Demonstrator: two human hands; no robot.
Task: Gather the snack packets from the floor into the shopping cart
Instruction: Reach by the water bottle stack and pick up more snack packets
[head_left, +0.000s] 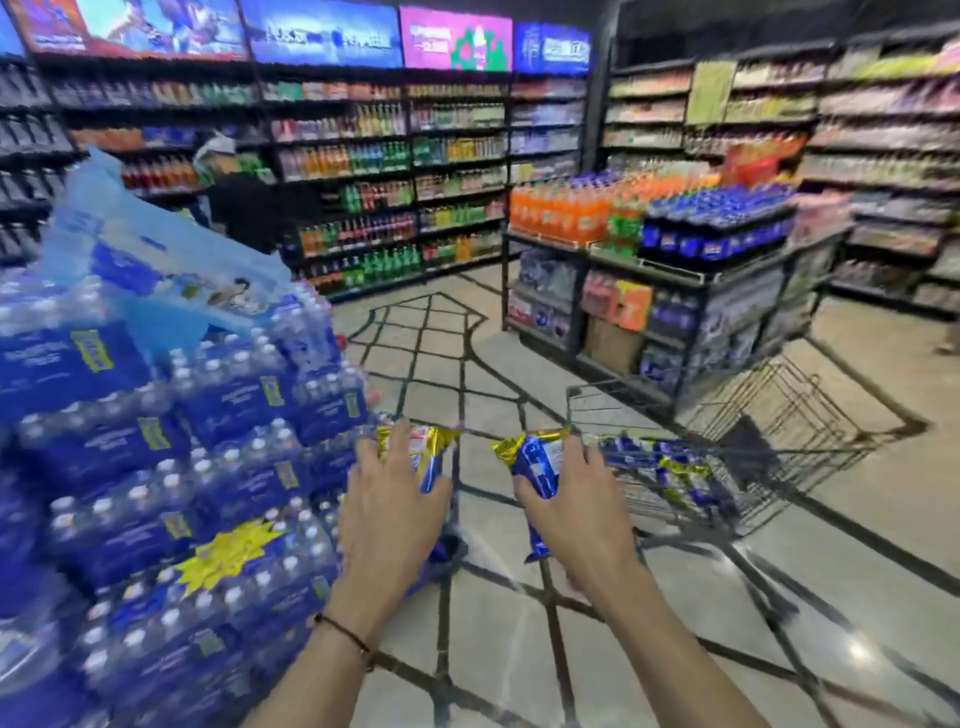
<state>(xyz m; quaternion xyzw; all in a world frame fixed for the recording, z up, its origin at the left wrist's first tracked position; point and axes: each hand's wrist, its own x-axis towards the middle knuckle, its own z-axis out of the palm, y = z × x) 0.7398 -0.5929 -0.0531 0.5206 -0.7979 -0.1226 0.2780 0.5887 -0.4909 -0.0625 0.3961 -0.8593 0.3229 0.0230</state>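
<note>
My left hand (387, 501) grips a blue and gold snack packet (423, 444) held up in front of me. My right hand (574, 499) grips another blue and gold snack packet (537, 462). Both hands are raised above the floor, just left of the wire shopping cart (769, 415). Several blue and gold packets (665, 470) lie inside the cart's basket. Something blue shows under my left hand; it is too blurred to name.
Stacked cases of bottled water (171, 452) rise close on my left. A display island of soda bottles (675, 234) stands behind the cart. Drink shelves (389, 171) line the back wall, where a person (239, 202) stands. Tiled floor (519, 649) lies ahead.
</note>
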